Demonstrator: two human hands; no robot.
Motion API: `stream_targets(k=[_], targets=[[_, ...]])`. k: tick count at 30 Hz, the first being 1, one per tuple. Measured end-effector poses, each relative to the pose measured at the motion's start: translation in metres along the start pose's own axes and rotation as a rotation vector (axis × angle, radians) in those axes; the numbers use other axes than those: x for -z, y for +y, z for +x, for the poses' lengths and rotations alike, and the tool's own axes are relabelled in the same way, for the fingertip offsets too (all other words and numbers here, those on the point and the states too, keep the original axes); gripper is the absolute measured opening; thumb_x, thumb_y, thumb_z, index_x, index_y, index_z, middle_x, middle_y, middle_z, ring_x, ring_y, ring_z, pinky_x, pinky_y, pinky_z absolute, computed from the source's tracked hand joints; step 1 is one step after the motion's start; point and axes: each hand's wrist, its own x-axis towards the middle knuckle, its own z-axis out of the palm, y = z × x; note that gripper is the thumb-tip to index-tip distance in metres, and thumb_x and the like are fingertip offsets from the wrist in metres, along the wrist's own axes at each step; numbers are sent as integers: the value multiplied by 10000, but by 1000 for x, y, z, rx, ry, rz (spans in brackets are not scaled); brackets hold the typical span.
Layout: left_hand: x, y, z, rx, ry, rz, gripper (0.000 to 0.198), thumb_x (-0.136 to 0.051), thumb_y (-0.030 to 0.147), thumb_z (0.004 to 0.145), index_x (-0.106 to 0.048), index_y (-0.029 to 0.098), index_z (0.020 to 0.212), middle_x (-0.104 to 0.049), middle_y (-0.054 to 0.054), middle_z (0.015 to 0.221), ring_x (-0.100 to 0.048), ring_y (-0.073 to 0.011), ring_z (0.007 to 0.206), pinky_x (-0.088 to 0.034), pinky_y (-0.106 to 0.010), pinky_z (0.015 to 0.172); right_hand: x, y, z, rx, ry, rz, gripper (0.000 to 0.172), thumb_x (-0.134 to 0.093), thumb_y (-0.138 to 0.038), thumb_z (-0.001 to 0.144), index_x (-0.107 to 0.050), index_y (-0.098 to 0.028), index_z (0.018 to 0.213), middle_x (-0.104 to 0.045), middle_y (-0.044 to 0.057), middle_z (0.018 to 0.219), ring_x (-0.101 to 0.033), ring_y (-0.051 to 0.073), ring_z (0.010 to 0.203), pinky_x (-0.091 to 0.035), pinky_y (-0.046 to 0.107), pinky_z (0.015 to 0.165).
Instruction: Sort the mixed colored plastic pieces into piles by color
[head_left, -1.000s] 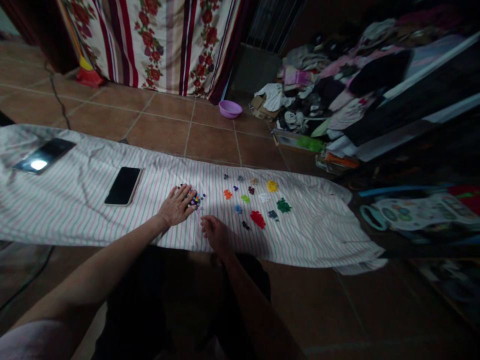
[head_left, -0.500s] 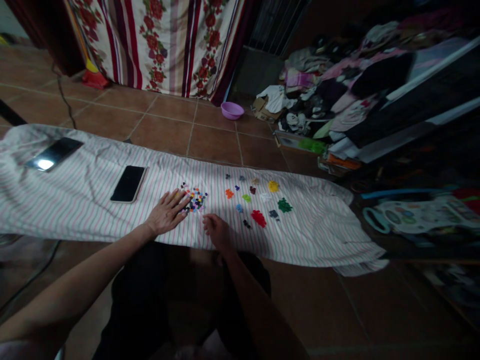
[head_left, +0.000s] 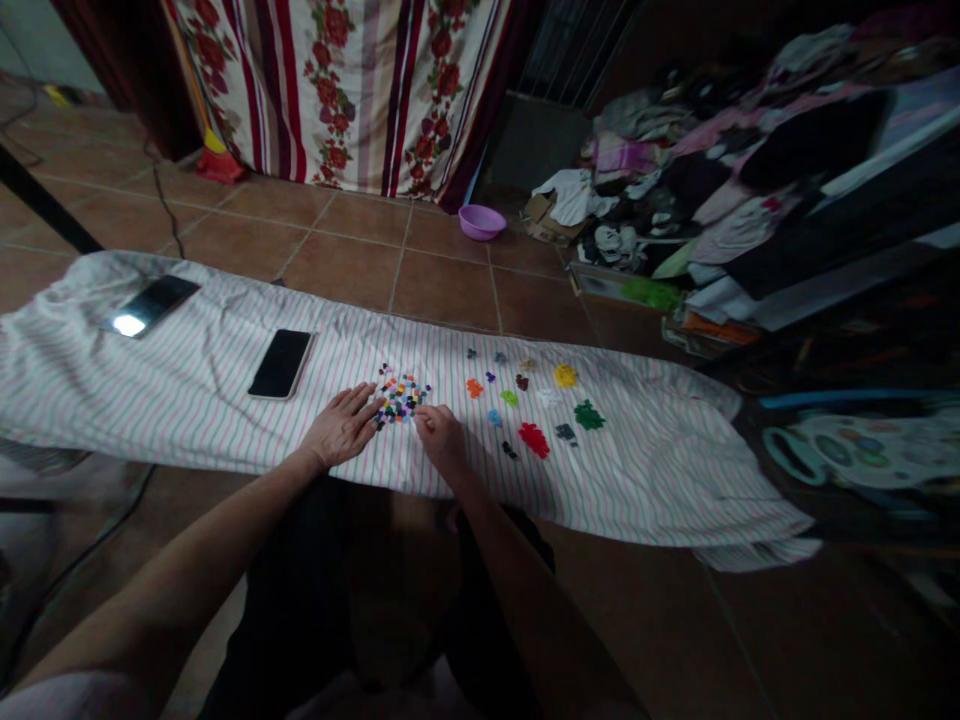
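A mixed pile of tiny coloured pieces [head_left: 405, 397] lies on a striped cloth [head_left: 202, 420]. My left hand [head_left: 343, 427] rests flat on the cloth with its fingers stretched out, the tips touching the pile's left edge. At the pile's right edge is my right hand [head_left: 441, 436], thumb and fingers drawn together. Anything between those fingertips is too small to make out. To the right, similar pieces lie in single-colour heaps, among them red [head_left: 534, 440], dark green [head_left: 589, 415], yellow [head_left: 565, 375] and orange [head_left: 474, 388].
Two phones lie on the cloth's left side, a dark one [head_left: 282, 363] and one reflecting light [head_left: 154, 305]. Beyond the cloth, a purple basin [head_left: 481, 222] stands on the tiled floor. Heaped clothes [head_left: 675, 170] and a shelf with a pale plastic toy [head_left: 862, 440] are at right.
My right hand has moved in to the pile's right edge, its fingertips now at the pieces. The left hand stays at the left edge. The whole view has shifted slightly.
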Motion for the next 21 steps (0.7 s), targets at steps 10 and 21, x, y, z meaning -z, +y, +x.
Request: stream_targets(k=[10,21], targets=[[-1,-1,0,15,19,-47,473,-385,383,946,-512,161,1345,-415,-161,1494,-399,-298,1371,-366,-499,1096,-5,-12,5,-19,-32,-193,173,-550,-247,891,-666,-212,1014,-657,54,979,-619,164,868,-438,248,736],[0,-1,0,23,28,-55,461,-408,361,930,-526,164,1330,-427,-160,1484,-409,-300,1362,-371,-490,1092,-8,-16,4,-19,-48,-248,189,-515,-152,827,-630,-202,967,-617,45,967,-588,159,842,-416,247,711]])
